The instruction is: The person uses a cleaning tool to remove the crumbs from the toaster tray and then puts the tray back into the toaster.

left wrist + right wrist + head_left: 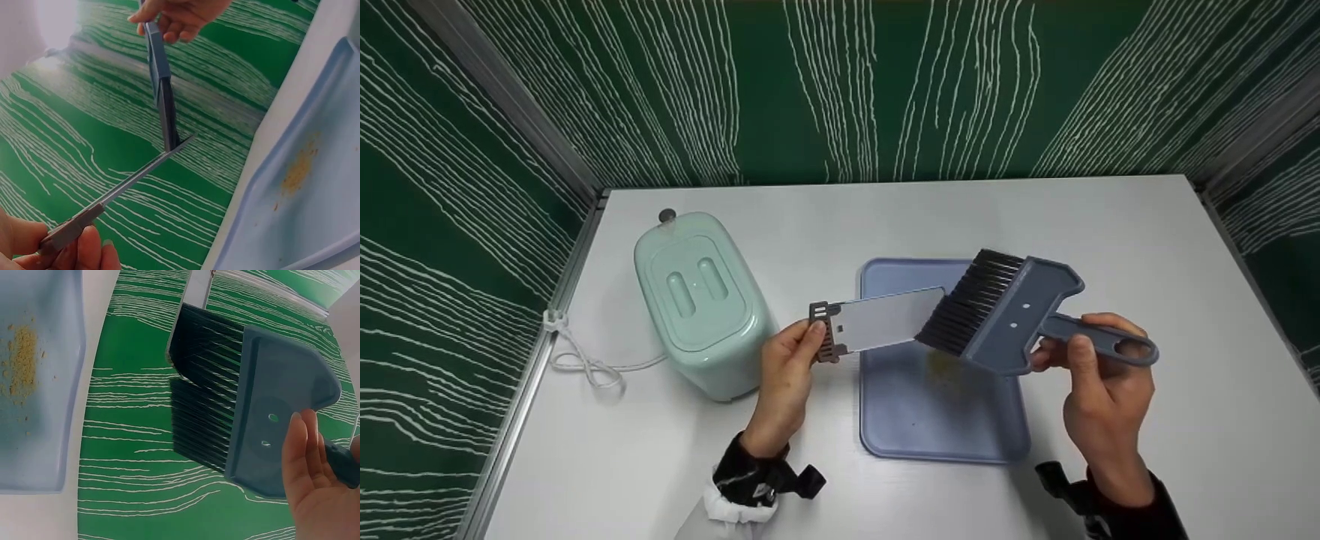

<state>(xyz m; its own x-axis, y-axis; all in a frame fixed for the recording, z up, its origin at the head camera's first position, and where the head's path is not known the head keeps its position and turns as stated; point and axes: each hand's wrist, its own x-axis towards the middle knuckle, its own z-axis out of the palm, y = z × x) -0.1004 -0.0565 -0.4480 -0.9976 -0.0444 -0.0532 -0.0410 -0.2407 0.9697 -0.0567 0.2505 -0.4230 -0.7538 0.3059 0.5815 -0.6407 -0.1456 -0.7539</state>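
My left hand [786, 375] pinches the brown slotted end of a flat, thin metal crumb tray [885, 319], thumb on top. In my right hand [1110, 394] is the handle of a wide blue-grey brush [1020, 319] with black bristles. The bristles touch the far end of the crumb tray, as the left wrist view shows from the side. Both are held up above a blue rectangular tray [945, 439]. Yellow-brown crumbs [23, 363] lie in a small heap on the blue tray, with a few bits scattered around.
A mint-green toaster [701, 300], its lid on top, stands on the left of the white table [810, 232]. Its white cord [592, 371] runs to the table's left edge. Green walls with white lines [840, 90] enclose the back and sides.
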